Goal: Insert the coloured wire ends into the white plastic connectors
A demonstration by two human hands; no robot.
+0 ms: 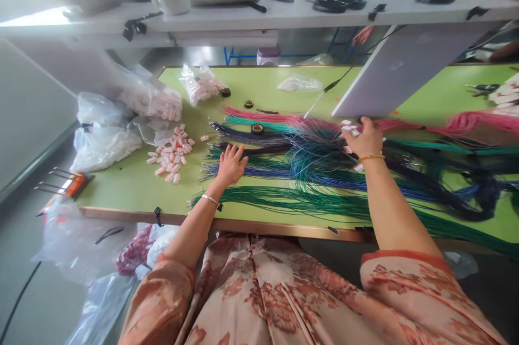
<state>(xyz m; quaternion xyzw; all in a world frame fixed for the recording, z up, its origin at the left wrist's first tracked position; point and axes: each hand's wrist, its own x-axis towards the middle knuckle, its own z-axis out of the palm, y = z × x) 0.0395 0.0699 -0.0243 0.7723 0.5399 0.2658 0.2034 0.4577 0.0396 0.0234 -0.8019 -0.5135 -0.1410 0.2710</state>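
My left hand (232, 165) lies palm down on the bundles of thin wires, its fingers spread near their left, metal-tipped ends. Nothing is gripped in it. My right hand (365, 140) is curled around a cluster of small white plastic connectors (349, 124) with thin wires attached; parts of the cluster are hidden under the palm. Between the hands, loose blue wires (306, 158) fan over the straight bundles. Across the table run pink wires (259, 113), dark wires (259, 148) and green wires (259, 198).
A pile of pink-and-white connectors (172, 154) lies on the green table (130, 185) at left, beside plastic bags (105, 142). Rolls of black tape (257, 128) sit behind the wires. A white divider (389, 72) and a raised shelf (243, 16) with scissors (338, 3) stand behind.
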